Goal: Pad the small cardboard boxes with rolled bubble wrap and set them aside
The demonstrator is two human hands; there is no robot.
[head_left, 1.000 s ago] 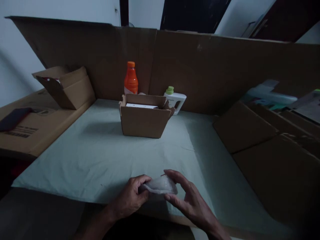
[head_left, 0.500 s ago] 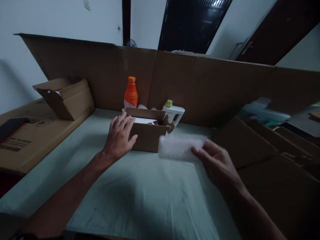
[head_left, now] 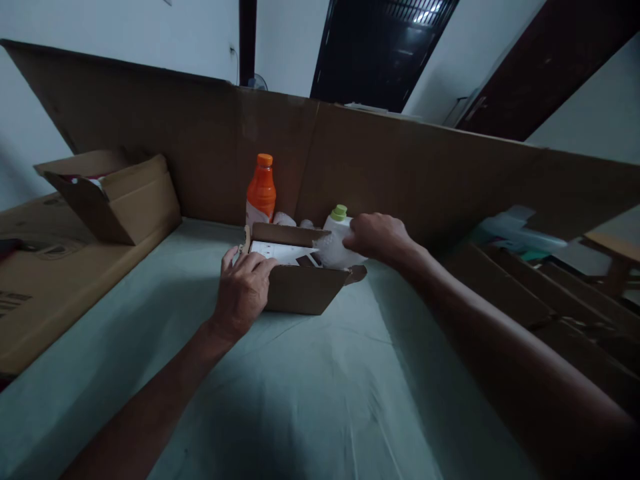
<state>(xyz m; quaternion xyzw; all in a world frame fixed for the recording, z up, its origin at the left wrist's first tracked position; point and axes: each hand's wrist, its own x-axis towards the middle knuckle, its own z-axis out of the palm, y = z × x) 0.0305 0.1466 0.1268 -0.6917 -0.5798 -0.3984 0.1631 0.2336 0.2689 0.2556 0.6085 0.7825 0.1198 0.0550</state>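
A small open cardboard box (head_left: 295,289) stands on the pale green cloth, with a white printed carton (head_left: 280,252) inside it. My left hand (head_left: 243,287) grips the box at its front left corner, fingers curled over the rim. In my right hand (head_left: 377,235) is a roll of translucent bubble wrap (head_left: 336,250), its near end hanging over the right end of the box. Part of the wrap is hidden by my fingers. Just behind are an orange bottle (head_left: 261,190) and a white jug with a green cap (head_left: 339,215).
Wrapped pale items (head_left: 285,219) lie behind the box. A second open carton (head_left: 135,200) sits on a large cardboard box (head_left: 60,267) at left. More cardboard (head_left: 500,280) with a clear plastic container (head_left: 525,233) stands at right. A cardboard panel (head_left: 400,160) borders the back.
My right hand has carried the bubble wrap forward and left to the box's right end. My left hand has gone from resting with spread fingers to gripping the corner, and the box has turned slightly.
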